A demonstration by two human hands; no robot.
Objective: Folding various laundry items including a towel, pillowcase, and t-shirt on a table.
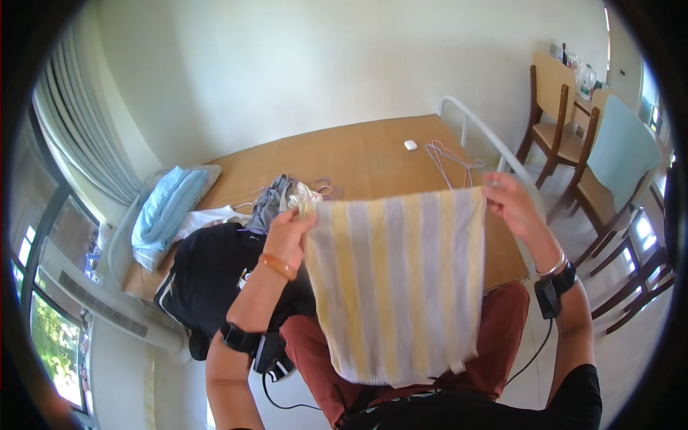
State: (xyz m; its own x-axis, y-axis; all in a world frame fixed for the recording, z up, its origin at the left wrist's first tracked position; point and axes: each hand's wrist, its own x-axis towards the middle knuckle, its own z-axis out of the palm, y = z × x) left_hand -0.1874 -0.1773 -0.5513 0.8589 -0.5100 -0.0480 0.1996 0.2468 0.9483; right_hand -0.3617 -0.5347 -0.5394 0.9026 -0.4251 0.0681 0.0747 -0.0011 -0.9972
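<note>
A towel (398, 285) with yellow and pale grey stripes hangs spread out above my lap. My left hand (288, 231) pinches its upper left corner between thumb and fingers. At the upper right corner, my right hand (508, 201) grips the cloth, slightly blurred. The top edge runs nearly straight between both hands, and the lower edge falls over my red trousers (505, 317). Left of the towel lies a heap of black clothing (215, 269). A crumpled grey garment (271, 199) sits just beyond my left hand.
The brown bed board (355, 145) carries clothes hangers (449, 161) and a small white case (410, 145). A white metal rail (484, 126) borders its right end. Folded blue bedding (169, 209) lies at the left. Wooden chairs (602, 188) stand to the right. Cables trail from both forearm straps.
</note>
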